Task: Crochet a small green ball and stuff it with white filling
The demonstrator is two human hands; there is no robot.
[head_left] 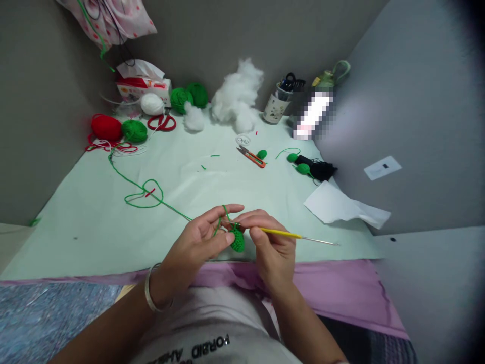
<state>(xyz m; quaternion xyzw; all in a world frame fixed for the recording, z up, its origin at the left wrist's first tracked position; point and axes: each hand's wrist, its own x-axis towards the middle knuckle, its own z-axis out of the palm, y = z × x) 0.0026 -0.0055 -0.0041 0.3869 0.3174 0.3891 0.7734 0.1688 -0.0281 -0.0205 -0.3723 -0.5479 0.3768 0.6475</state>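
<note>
The left hand [199, 237] pinches a small green crocheted piece [237, 239] between thumb and fingers, with its index finger stretched out and a loop of green yarn [172, 207] passing over it. The right hand [275, 245] grips a yellow-handled crochet hook [282, 232], one metal end at the top edge of the piece and the other pointing out to the right. The work is held just above the near edge of the bench [94, 227], which is covered with a pale green cloth.

The yarn runs from the left hand across the cloth, past a loose loop, to the far left, where a green yarn ball [134, 131] sits beside a red yarn ball [106, 127]. Red-handled scissors [162, 123] lie near a white yarn ball [152, 104], in front of a tissue pack [146, 91].

Beyond the hands, orange thread snips [251, 156] lie next to a green crocheted bit [261, 153]. A heap of white stuffing [237, 98] stands at the back, left of a pen cup [278, 107]. To the right, black yarn [324, 171] lies beside two more green pieces [303, 169], with a crumpled white sheet [344, 205] nearer.
</note>
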